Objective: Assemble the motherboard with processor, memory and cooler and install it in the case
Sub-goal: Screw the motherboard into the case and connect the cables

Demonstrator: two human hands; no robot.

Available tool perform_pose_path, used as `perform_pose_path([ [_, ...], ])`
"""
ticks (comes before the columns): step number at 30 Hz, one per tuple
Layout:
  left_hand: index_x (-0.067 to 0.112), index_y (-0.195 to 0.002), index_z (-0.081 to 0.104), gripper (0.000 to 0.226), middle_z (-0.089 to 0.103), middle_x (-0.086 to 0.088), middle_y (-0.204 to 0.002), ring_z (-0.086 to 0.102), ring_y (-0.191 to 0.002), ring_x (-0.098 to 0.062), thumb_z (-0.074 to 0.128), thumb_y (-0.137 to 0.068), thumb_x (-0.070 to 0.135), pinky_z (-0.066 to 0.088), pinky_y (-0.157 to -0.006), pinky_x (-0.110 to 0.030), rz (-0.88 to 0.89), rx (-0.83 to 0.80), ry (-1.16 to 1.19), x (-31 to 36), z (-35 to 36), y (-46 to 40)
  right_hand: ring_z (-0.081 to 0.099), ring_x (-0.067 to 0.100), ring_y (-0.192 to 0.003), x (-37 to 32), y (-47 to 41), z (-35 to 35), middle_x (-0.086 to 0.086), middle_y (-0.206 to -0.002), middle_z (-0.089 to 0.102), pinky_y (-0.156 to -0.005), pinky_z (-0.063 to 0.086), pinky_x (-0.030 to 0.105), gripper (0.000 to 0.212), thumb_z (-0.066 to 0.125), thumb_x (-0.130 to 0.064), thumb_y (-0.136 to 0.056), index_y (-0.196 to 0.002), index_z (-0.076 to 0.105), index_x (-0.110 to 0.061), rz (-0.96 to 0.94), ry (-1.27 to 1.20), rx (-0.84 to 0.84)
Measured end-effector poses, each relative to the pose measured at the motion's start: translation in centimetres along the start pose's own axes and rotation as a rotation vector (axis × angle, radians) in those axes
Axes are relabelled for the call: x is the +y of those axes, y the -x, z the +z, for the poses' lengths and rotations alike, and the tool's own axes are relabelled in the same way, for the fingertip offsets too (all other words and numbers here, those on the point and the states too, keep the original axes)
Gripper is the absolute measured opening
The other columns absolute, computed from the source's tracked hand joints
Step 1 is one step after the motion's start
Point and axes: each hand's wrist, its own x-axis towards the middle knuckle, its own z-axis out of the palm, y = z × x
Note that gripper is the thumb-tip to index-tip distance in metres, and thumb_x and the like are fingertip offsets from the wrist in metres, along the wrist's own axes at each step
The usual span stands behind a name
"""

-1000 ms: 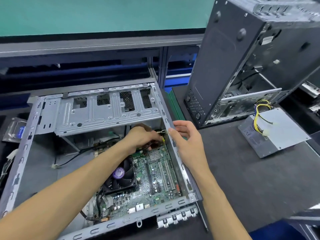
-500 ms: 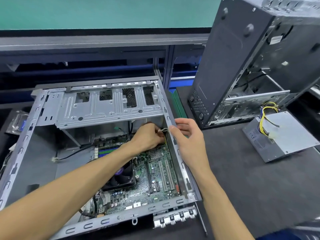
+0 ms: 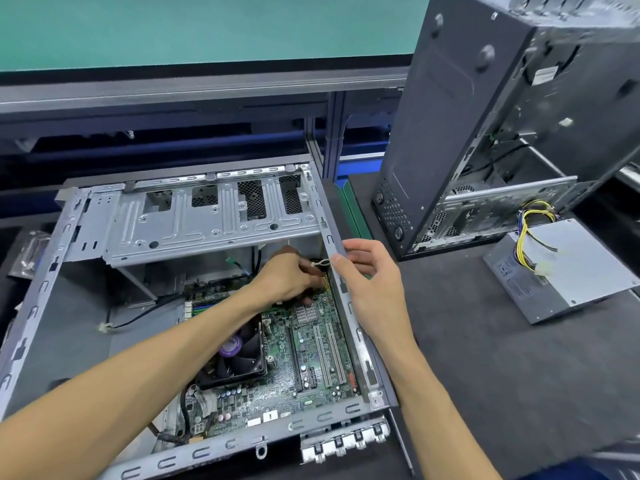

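Note:
An open grey metal case [image 3: 41, 296] lies flat on the bench. Inside it sits the green motherboard [image 3: 311, 358] with a black cooler fan [image 3: 239, 355] mounted on it. My left hand [image 3: 287, 277] reaches into the case at the board's far right corner, its fingers curled round a small yellow connector [image 3: 324, 283] by a white cable tie [image 3: 322, 262]. My right hand [image 3: 367, 282] grips the right side rail of the case, thumb on the inside, fingers outside. Memory sticks [image 3: 201, 308] show partly under my left forearm.
A second dark tower case [image 3: 460, 109] stands upright at the back right. A grey power supply [image 3: 568, 271] with yellow and black wires lies beside it on the dark mat. A loose black cable [image 3: 138, 315] crosses the case floor. A bagged part [image 3: 29, 252] rests at the far left.
The view has shifted slightly. My left hand has stayed working at the board's far right corner, and my right hand has kept its hold on the case rail.

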Motion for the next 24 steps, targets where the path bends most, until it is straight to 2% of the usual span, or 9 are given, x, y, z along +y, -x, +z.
perform_pose_path([
  [2, 0.016, -0.090, 0.075, 0.014, 0.076, 0.003, -0.084, 0.073, -0.060, -0.016, 0.078, -0.085, 0.028, 0.039, -0.038, -0.013, -0.015, 0.022, 0.031, 0.07, -0.05, 0.05, 0.062, -0.005, -0.083, -0.01, -0.04, -0.01, -0.011, -0.093, 0.067, -0.071, 0.049, 0.013, 0.016, 0.073, -0.021, -0.092, -0.103, 0.065, -0.028, 0.002, 0.000, -0.002],
  [6, 0.018, -0.087, 0.074, 0.010, 0.074, 0.009, -0.078, 0.073, -0.060, -0.015, 0.078, -0.085, 0.027, 0.044, -0.047, -0.011, 0.000, 0.016, -0.003, 0.14, -0.09, 0.07, 0.061, -0.004, -0.084, -0.05, -0.07, -0.04, -0.011, -0.094, 0.067, -0.071, 0.048, 0.012, 0.015, 0.072, -0.020, -0.092, -0.103, 0.064, -0.027, -0.004, -0.003, -0.002],
  [8, 0.018, -0.088, 0.076, 0.008, 0.075, 0.009, -0.074, 0.074, -0.061, -0.015, 0.077, -0.086, 0.026, 0.050, -0.051, -0.015, 0.030, 0.016, -0.039, 0.17, 0.04, 0.08, 0.061, -0.004, -0.084, -0.05, -0.05, -0.05, -0.010, -0.095, 0.066, -0.074, 0.050, 0.015, 0.016, 0.072, -0.019, -0.092, -0.104, 0.064, -0.026, -0.007, 0.005, -0.002],
  [10, 0.016, -0.087, 0.078, 0.008, 0.077, 0.002, -0.077, 0.074, -0.062, -0.016, 0.076, -0.086, 0.023, 0.059, -0.062, -0.023, 0.078, 0.023, -0.071, 0.19, 0.21, 0.07, 0.061, -0.004, -0.084, -0.05, -0.02, -0.04, -0.008, -0.096, 0.066, -0.077, 0.052, 0.018, 0.017, 0.072, -0.020, -0.092, -0.106, 0.065, -0.024, -0.008, 0.010, -0.003],
  [15, 0.014, -0.081, 0.077, 0.010, 0.076, -0.001, -0.073, 0.071, -0.055, -0.014, 0.076, -0.086, 0.023, 0.059, -0.060, -0.024, 0.142, 0.053, -0.136, 0.27, 0.39, 0.24, 0.061, -0.003, -0.086, -0.07, -0.03, -0.07, -0.006, -0.097, 0.067, -0.077, 0.049, 0.014, 0.017, 0.072, -0.019, -0.092, -0.107, 0.065, -0.022, -0.013, 0.014, -0.003],
  [17, 0.018, -0.074, 0.074, 0.013, 0.073, 0.003, -0.066, 0.070, -0.053, -0.010, 0.076, -0.085, 0.024, 0.056, -0.057, -0.022, 0.147, 0.068, -0.179, 0.37, 0.41, 0.26, 0.061, -0.004, -0.086, -0.04, -0.03, -0.08, -0.006, -0.097, 0.067, -0.077, 0.049, 0.012, 0.017, 0.072, -0.019, -0.092, -0.107, 0.065, -0.022, -0.017, 0.010, -0.004],
  [20, 0.022, -0.056, 0.060, 0.031, 0.061, 0.010, -0.047, 0.061, -0.044, -0.003, 0.075, -0.083, 0.025, 0.043, -0.051, -0.019, 0.163, 0.112, -0.248, 0.53, 0.55, 0.32, 0.061, -0.004, -0.086, 0.02, -0.06, -0.05, -0.007, -0.097, 0.067, -0.076, 0.048, 0.012, 0.017, 0.072, -0.019, -0.092, -0.107, 0.065, -0.023, -0.020, 0.009, -0.005],
  [24, 0.023, -0.055, 0.058, 0.032, 0.058, 0.012, -0.043, 0.057, -0.041, 0.000, 0.073, -0.084, 0.024, 0.036, -0.044, -0.010, 0.173, 0.115, -0.250, 0.53, 0.56, 0.40, 0.060, -0.004, -0.085, 0.10, -0.14, -0.02, -0.007, -0.097, 0.067, -0.074, 0.048, 0.011, 0.017, 0.072, -0.020, -0.092, -0.107, 0.065, -0.023, -0.014, 0.006, -0.003],
])
